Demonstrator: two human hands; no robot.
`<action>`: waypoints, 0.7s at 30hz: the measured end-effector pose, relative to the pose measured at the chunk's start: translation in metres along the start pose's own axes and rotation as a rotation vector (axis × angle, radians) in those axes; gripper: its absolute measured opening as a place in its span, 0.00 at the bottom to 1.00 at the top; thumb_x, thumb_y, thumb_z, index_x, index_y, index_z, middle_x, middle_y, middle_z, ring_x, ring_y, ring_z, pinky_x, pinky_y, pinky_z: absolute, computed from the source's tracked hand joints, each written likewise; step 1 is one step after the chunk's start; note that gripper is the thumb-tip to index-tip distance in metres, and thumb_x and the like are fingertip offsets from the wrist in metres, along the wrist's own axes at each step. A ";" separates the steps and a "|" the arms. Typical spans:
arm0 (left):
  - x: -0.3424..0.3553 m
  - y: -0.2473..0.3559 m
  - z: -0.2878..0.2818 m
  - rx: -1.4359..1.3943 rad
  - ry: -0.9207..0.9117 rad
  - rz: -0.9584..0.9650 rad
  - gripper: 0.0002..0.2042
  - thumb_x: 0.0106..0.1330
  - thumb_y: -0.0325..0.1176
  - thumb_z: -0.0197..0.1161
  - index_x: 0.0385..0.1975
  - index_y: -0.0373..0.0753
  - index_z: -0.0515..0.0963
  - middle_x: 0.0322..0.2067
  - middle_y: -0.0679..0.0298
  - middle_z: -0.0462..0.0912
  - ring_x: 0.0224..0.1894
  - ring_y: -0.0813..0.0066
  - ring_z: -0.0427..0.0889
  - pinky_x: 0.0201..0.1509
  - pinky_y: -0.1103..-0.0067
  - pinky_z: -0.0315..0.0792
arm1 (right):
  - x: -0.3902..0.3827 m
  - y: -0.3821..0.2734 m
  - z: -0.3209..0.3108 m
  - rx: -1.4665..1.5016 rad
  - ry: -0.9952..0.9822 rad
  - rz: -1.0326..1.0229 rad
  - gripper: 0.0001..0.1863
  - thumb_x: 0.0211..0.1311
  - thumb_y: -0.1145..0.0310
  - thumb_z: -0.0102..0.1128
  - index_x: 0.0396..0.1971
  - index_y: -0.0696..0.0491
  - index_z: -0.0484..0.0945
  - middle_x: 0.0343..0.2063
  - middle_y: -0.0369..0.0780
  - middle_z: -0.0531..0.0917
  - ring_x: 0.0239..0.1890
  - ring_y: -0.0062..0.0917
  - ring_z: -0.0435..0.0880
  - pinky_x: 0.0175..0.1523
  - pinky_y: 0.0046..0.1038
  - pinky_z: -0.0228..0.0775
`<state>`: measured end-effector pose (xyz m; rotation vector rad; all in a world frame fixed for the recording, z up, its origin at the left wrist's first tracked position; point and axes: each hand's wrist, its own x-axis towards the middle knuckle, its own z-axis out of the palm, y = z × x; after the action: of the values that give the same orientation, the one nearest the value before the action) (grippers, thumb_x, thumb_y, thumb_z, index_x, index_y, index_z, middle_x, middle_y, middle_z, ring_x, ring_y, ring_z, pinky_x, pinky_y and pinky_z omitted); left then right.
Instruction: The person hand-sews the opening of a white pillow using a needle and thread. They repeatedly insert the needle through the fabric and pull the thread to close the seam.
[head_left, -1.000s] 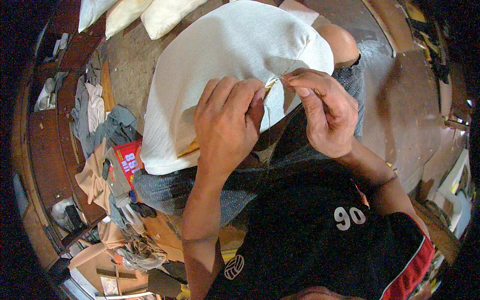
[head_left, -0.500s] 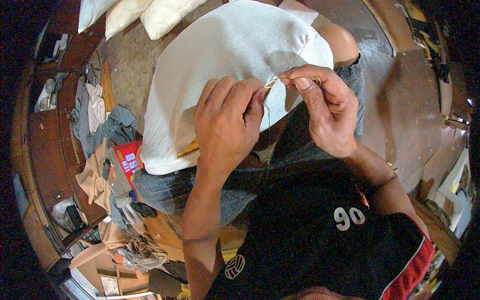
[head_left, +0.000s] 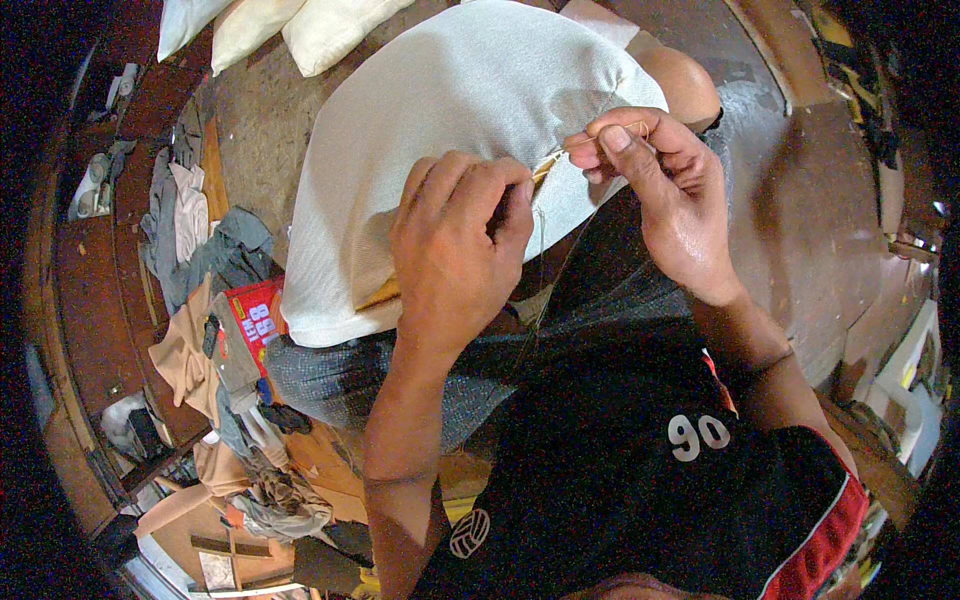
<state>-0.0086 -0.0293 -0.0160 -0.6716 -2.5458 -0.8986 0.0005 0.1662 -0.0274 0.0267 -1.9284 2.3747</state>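
Note:
A large cushion in a white fabric cover (head_left: pixel 440 110) lies across my lap. Along its near edge the cover is parted, and a strip of yellowish filling (head_left: pixel 380 292) shows through. My left hand (head_left: pixel 455 235) is closed on that edge, pinching the cloth between thumb and forefinger. Just to its right, my right hand (head_left: pixel 670 195) pinches a thin thread (head_left: pixel 640 127) close to the seam. Loose thread hangs down between the hands. Whether a needle is in the right fingers, I cannot make out.
Several pale pillows (head_left: pixel 340 32) lie on the floor beyond the cushion. To the left are heaped cloths (head_left: pixel 232 250) and a red packet (head_left: pixel 262 310). Wooden shelving (head_left: pixel 100 270) stands at the far left. My bare knee (head_left: pixel 680 85) sticks out past the cushion's right end.
My right hand has moved slightly up and right, away from the left hand, drawing the thread with it. The left hand stays at the cushion's edge.

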 end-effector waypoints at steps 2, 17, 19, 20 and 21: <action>0.001 0.000 0.000 -0.021 -0.013 -0.016 0.07 0.58 0.26 0.70 0.35 0.41 0.79 0.32 0.61 0.79 0.38 0.56 0.79 0.44 0.64 0.73 | 0.002 -0.002 -0.003 0.000 -0.019 0.060 0.12 0.79 0.65 0.56 0.43 0.57 0.83 0.37 0.34 0.88 0.36 0.13 0.80 0.42 0.19 0.72; 0.005 0.000 0.002 -0.113 -0.106 -0.113 0.09 0.57 0.25 0.69 0.36 0.39 0.77 0.36 0.58 0.81 0.42 0.53 0.80 0.50 0.62 0.71 | 0.015 -0.003 -0.015 -0.030 -0.198 0.201 0.12 0.78 0.63 0.55 0.44 0.54 0.84 0.40 0.35 0.90 0.40 0.15 0.86 0.45 0.21 0.75; 0.006 0.001 0.001 -0.088 -0.125 -0.128 0.09 0.58 0.27 0.70 0.36 0.40 0.79 0.37 0.59 0.82 0.44 0.54 0.81 0.51 0.63 0.73 | 0.017 -0.005 -0.016 -0.057 -0.227 0.219 0.12 0.78 0.64 0.54 0.44 0.54 0.84 0.40 0.35 0.91 0.40 0.16 0.86 0.45 0.21 0.75; 0.006 0.001 0.000 -0.071 -0.134 -0.131 0.09 0.58 0.28 0.71 0.37 0.41 0.80 0.39 0.59 0.83 0.45 0.55 0.82 0.51 0.64 0.75 | 0.020 -0.008 -0.018 -0.077 -0.252 0.232 0.12 0.78 0.64 0.54 0.44 0.54 0.84 0.40 0.35 0.91 0.39 0.16 0.87 0.45 0.21 0.76; 0.007 0.001 0.000 -0.056 -0.143 -0.128 0.09 0.58 0.29 0.72 0.37 0.42 0.81 0.41 0.60 0.84 0.46 0.56 0.83 0.50 0.65 0.76 | 0.022 -0.012 -0.019 -0.098 -0.274 0.243 0.12 0.78 0.64 0.53 0.44 0.54 0.84 0.40 0.35 0.91 0.39 0.17 0.87 0.45 0.21 0.76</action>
<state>-0.0144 -0.0262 -0.0124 -0.6153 -2.7255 -1.0013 -0.0200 0.1882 -0.0182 0.1252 -2.2893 2.5369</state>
